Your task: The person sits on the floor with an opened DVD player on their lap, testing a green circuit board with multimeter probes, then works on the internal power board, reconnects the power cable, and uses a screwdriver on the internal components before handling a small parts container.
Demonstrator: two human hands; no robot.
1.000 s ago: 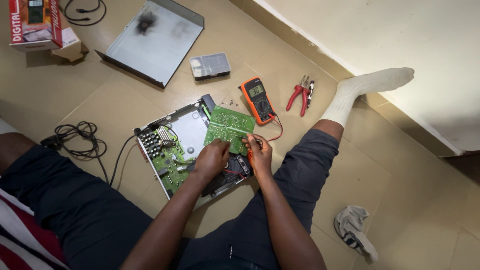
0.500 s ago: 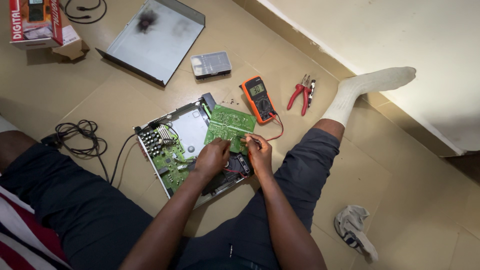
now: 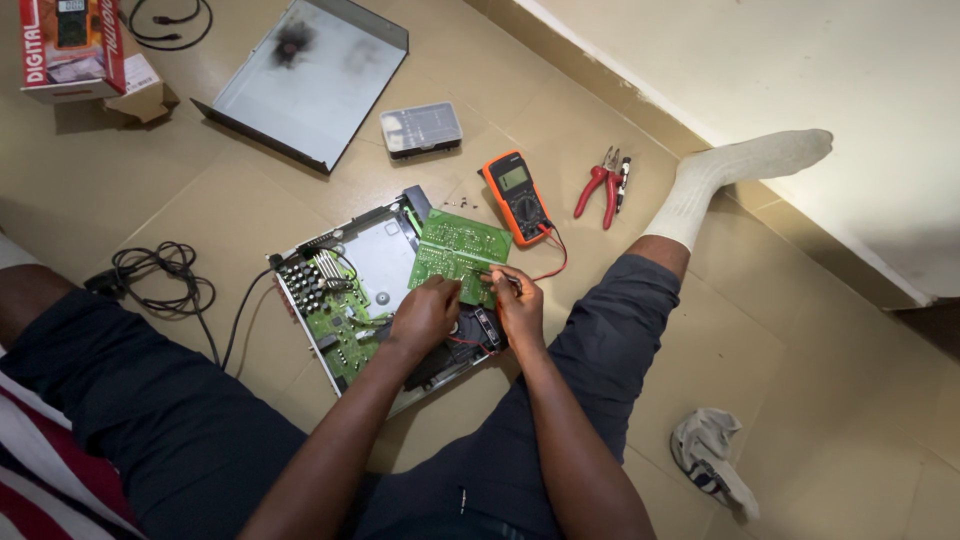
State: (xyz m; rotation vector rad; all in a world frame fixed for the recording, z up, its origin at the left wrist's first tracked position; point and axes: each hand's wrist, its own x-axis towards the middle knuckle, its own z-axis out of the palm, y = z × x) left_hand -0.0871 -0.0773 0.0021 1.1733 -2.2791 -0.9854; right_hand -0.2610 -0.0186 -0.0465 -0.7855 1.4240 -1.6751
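Beige floor tiles are carrying everything you are working on in the head view, with a pale wall running along your right. You are sitting with the opened metal case (image 3: 375, 300) between your legs, and the loose green circuit board (image 3: 455, 250) is lying tilted across its far right corner, its long axis running away from you toward the orange multimeter (image 3: 516, 197).

Your left hand (image 3: 425, 315) is pressing on the board's near edge, fingers curled together on it. Your right hand (image 3: 518, 305) is pinching a thin probe (image 3: 492, 274) whose tip is touching the board just left of that hand, so the right hand is the nearer one to the contact point.

Red pliers (image 3: 600, 185) are lying beyond the multimeter, well apart from both hands.
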